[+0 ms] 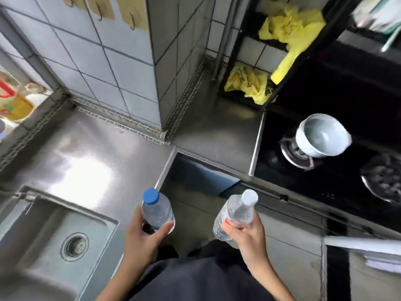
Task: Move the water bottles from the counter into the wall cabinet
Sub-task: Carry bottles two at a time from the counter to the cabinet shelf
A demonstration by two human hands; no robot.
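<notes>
Both bottles are off the worktop (91, 148): the left hand (142, 235) grips the blue-capped bottle (157, 210), the right hand (247, 234) the white-capped bottle (235, 213), low centre; shelving in the unseen cabinet remains.

Seen from above, a person wears a dark, near-black garment (195, 276) of plain matte fabric, loosely creased across the lower centre of the view. The left hand (138, 235) and right hand (249, 234) are uncovered, as are the forearms (112, 285) behind them.
</notes>
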